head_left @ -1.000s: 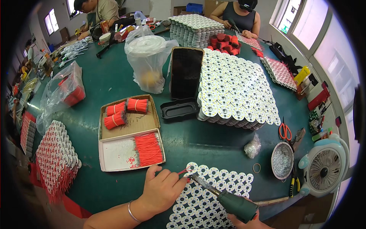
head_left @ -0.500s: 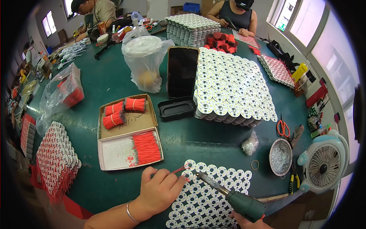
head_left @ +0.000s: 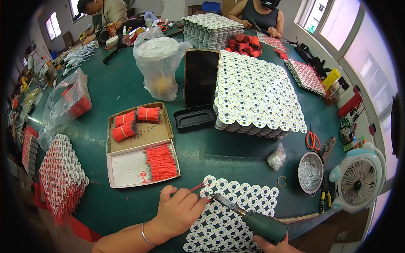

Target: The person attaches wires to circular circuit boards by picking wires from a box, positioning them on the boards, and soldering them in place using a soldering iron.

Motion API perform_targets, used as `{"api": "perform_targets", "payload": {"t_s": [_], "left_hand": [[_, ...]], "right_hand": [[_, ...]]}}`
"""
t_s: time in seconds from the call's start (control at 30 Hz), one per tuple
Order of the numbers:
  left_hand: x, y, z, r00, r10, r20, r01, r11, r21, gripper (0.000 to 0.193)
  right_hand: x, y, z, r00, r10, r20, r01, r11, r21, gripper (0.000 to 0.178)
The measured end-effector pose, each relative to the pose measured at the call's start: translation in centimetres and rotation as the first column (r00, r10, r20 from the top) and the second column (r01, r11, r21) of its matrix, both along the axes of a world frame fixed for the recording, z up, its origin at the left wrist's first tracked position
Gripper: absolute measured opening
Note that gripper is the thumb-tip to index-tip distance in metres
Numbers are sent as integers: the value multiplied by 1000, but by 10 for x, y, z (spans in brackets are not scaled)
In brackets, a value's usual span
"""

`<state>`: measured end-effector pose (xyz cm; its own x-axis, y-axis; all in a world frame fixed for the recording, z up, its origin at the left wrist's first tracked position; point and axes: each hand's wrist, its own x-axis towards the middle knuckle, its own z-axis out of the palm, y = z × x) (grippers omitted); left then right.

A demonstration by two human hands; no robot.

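My left hand (head_left: 177,213), with a silver bangle at the wrist, is closed in a pinch on thin red wires (head_left: 196,187). The wire ends reach over the upper left corner of a sheet of round white LED circuit boards (head_left: 254,201). In my right hand (head_left: 276,246), partly cut off by the lower edge, is a green soldering iron (head_left: 265,226). Its metal tip meets the boards close beside the wire ends; whether it touches them I cannot make out. Left of the sheet, a shallow cardboard box (head_left: 122,173) holds loose red wires (head_left: 161,163) and banded wire bundles (head_left: 149,113).
Beyond the sheet stand a stack of LED boards (head_left: 257,90), a propped phone (head_left: 201,78) and a bagged cup (head_left: 158,63). At right are orange-handled scissors (head_left: 312,140), a metal bowl (head_left: 300,173) and a fan (head_left: 358,181). Wired boards (head_left: 63,173) lie left. Other people sit across the table.
The soldering iron's tip has shifted slightly left and down toward the wire ends, my right hand moving with it. My left hand keeps its pinch, nearly still.
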<state>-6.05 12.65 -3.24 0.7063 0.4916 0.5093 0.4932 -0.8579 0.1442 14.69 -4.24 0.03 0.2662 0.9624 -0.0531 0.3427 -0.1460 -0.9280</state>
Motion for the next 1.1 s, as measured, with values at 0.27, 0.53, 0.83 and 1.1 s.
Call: {"api": "perform_targets", "payload": {"t_s": [0.27,0.53,0.83,1.1], "left_hand": [[-2,1,1,999,8,-46,-9,1000,-9,7],[-2,0,3,999,8,-53,-9,1000,-12,5],[-16,-12,17,996,34,-81,-37,999,-36,8],[-16,-16,5,998,38,-57,-42,996,-73,9]], "right_hand": [[-3,0,-1,998,1,66,-1,1000,-5,22],[1,-1,5,952,81,295,-102,993,54,23],[0,-4,13,960,151,237,-173,982,74,27],[-6,-11,5,997,24,-70,-32,993,-111,31]]}}
